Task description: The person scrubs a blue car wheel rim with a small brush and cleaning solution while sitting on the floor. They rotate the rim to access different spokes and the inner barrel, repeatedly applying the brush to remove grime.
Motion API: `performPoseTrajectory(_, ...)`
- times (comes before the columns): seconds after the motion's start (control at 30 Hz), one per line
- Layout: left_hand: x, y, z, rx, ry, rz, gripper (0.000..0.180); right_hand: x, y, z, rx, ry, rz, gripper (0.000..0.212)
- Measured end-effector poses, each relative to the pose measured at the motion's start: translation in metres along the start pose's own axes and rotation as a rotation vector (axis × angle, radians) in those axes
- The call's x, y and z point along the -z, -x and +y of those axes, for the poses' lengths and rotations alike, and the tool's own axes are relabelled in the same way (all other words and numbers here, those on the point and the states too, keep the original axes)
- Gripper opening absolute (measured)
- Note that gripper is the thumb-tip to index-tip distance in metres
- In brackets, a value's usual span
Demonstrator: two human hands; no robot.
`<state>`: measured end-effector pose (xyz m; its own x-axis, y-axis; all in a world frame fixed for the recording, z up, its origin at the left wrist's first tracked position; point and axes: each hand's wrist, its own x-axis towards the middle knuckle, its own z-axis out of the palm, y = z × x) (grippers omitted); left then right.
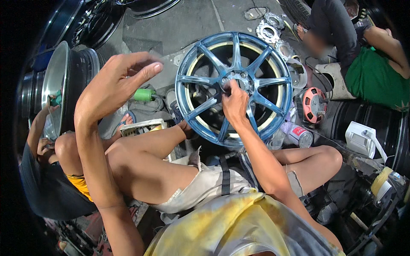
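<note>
A blue multi-spoke wheel rim (236, 51) with whitish smears on its spokes lies in front of my crossed legs. My right hand (235, 102) is at its hub, fingers bent and pressed together near the bolt holes. Whatever those fingertips hold, if anything, is hidden. My left hand (113, 83) is raised to the left of the rim, apart from it. Its wrist is bent, the thumb stands away from the fingers, and nothing is in it. The fingers' far edge is slightly blurred.
A green power tool (144, 94) and a pale box (143, 127) lie left of the rim. At right are a can (300, 135), an orange-red round part (314, 105) and a white device (360, 140). A large rim (57, 85) stands at left. Other people sit at both sides.
</note>
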<state>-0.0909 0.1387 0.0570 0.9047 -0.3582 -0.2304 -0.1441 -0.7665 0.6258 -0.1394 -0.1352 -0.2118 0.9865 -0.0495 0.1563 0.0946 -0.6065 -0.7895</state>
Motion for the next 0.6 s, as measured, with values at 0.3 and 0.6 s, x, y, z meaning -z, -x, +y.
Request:
performPoseTrajectory(0.3,-0.003,0.004,0.008,-0.051,-0.033,0.035,0.041,0.024,0.035,0.008,0.304,0.203,-0.248,0.051)
performPoseTrajectory(0.6,-0.003,-0.006,0.016,-0.046,-0.002,-0.029,0.042,0.017,0.04,0.011,0.353,0.246,-0.259,0.05)
